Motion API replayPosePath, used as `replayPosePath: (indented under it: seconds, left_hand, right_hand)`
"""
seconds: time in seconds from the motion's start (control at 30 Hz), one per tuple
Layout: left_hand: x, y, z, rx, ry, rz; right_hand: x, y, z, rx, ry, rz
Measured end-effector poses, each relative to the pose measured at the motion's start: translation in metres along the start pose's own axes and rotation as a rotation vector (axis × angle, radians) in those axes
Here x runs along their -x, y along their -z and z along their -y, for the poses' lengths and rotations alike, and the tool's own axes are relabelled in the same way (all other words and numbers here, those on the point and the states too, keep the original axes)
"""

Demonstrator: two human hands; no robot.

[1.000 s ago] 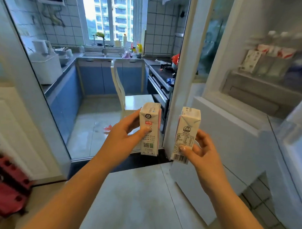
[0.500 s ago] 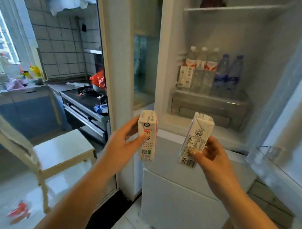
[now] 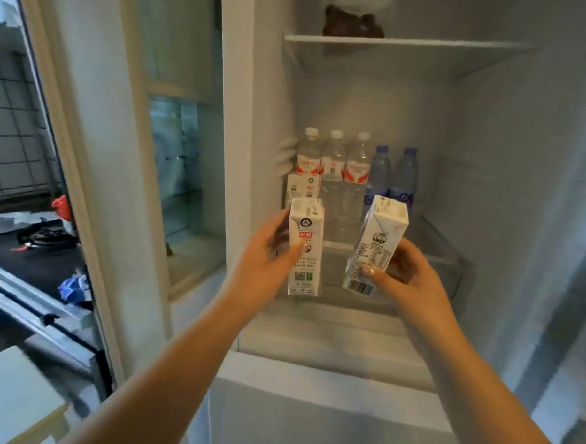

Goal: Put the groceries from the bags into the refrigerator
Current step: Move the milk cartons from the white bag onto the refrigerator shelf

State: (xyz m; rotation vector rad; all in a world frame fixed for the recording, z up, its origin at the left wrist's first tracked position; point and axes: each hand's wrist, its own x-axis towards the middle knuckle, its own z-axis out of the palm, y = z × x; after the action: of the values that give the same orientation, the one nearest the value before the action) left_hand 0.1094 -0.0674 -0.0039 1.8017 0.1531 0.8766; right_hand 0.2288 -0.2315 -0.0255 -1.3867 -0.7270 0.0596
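Observation:
My left hand point(image 3: 260, 263) grips an upright white milk carton with a red label point(image 3: 306, 248). My right hand point(image 3: 403, 274) grips a second white carton point(image 3: 375, 245), tilted a little to the left. Both cartons are held up in front of the open refrigerator point(image 3: 500, 214), just before its lower shelf. On that shelf stand several water bottles point(image 3: 346, 173) and another carton point(image 3: 300, 186) at the back left.
An upper shelf point(image 3: 411, 48) carries a clear box of dark food point(image 3: 354, 20). A drawer front point(image 3: 331, 403) sits below the open compartment. To the left are a white door frame point(image 3: 94, 195), a stove top point(image 3: 37, 250) and a chair seat point(image 3: 22, 390).
The view has swung right from the kitchen to face the refrigerator. Both hands have carried their cartons up and forward, close to the lower shelf.

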Motion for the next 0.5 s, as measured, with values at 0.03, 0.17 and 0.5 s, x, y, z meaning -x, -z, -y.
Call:
replayPosePath:
  seconds: [0.03, 0.17, 0.5]
  left_hand:
    - [-0.02, -0.007, 0.006, 0.017, 0.0, -0.001]
    - [-0.09, -0.033, 0.03, 0.08, 0.016, -0.057]
    - [-0.179, -0.075, 0.072, 0.148, 0.091, 0.023]
  right_hand:
    - [-0.02, 0.0, -0.006, 0.007, 0.016, -0.002]
    - [-0.092, 0.002, -0.031, 0.069, 0.028, -0.032]
    - [-0.183, 0.017, -0.075, 0.161, -0.071, 0.063]
